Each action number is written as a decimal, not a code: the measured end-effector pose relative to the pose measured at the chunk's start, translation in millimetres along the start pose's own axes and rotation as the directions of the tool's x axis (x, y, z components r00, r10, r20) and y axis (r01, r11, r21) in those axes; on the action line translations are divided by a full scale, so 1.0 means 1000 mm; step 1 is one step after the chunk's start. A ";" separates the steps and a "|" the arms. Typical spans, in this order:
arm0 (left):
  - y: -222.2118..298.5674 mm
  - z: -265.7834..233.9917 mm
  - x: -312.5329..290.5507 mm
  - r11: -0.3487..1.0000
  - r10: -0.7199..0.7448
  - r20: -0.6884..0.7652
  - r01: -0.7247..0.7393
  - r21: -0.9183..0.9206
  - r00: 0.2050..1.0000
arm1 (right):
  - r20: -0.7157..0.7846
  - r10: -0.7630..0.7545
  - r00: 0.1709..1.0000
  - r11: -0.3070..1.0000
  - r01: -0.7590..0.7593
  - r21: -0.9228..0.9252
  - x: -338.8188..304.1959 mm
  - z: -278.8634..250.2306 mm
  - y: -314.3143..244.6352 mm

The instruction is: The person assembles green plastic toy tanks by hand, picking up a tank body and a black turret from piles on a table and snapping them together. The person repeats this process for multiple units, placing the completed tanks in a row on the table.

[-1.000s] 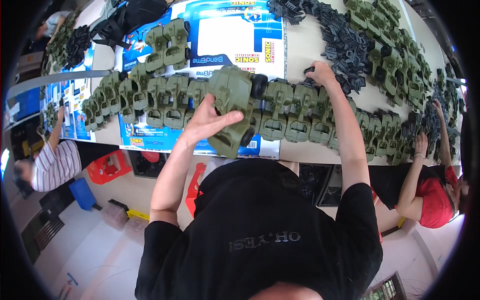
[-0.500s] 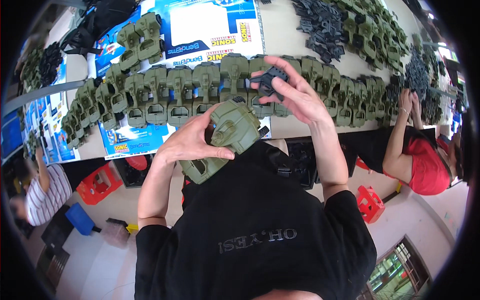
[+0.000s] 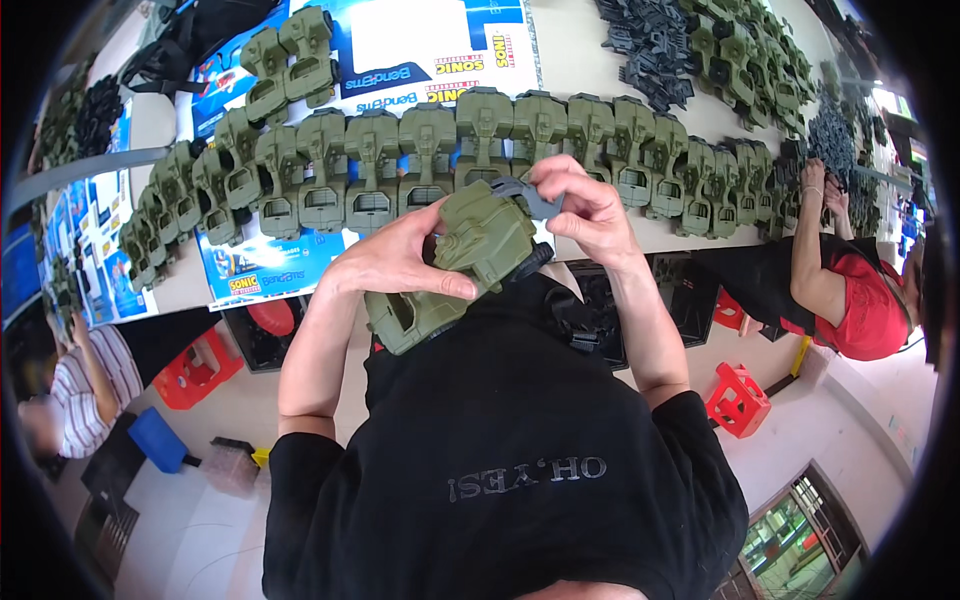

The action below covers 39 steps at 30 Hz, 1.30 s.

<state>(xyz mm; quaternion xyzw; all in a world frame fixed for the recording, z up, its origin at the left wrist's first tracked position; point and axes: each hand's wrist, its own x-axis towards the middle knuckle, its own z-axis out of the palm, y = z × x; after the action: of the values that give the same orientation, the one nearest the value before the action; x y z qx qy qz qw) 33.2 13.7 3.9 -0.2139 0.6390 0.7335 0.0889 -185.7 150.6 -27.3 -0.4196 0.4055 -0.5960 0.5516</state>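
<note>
My left hand (image 3: 405,258) is closed around an olive-green toy vehicle body (image 3: 485,240), with the thumb lying across its side. The toy is tilted, held in front of my chest below the table edge, and a black wheel shows on its right side. Between the thumb and fingers of my right hand (image 3: 595,215) is a dark grey plastic part (image 3: 538,198), set against the upper right end of the toy. Where the two pieces meet is partly covered by my fingers, so I cannot tell whether they are joined.
A long row of similar green toy vehicles (image 3: 372,165) spans the table. Dark grey parts (image 3: 645,50) lie heaped beyond, beside more green toys (image 3: 750,60). Blue printed sheets (image 3: 265,265) cover part of the table. Co-workers sit left (image 3: 95,385) and right (image 3: 850,310); red stools (image 3: 738,400) stand below.
My right hand has brought the grey part down from above the row to the toy's upper end. The toy in my left hand has turned slightly and stays held.
</note>
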 end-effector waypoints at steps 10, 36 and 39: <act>0.032 0.023 -0.013 0.918 -0.078 -0.168 0.136 0.372 0.983 | -0.340 0.355 0.871 0.868 -0.442 -0.225 0.004 0.034 -0.013; 0.044 0.019 -0.006 0.926 -0.148 -0.089 0.170 0.338 0.985 | -0.230 0.486 0.843 0.764 -0.283 0.580 0.013 0.019 0.019; 0.045 0.019 -0.007 0.930 -0.123 -0.098 0.150 0.336 0.987 | -0.301 0.533 0.791 0.788 -0.334 0.518 0.015 0.024 0.015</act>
<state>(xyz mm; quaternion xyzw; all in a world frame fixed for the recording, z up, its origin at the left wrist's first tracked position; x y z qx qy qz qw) 16.9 25.6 49.2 -0.2665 0.7434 0.5946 0.1513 -159.2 134.4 -32.9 -0.0341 0.4598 -0.6018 0.6521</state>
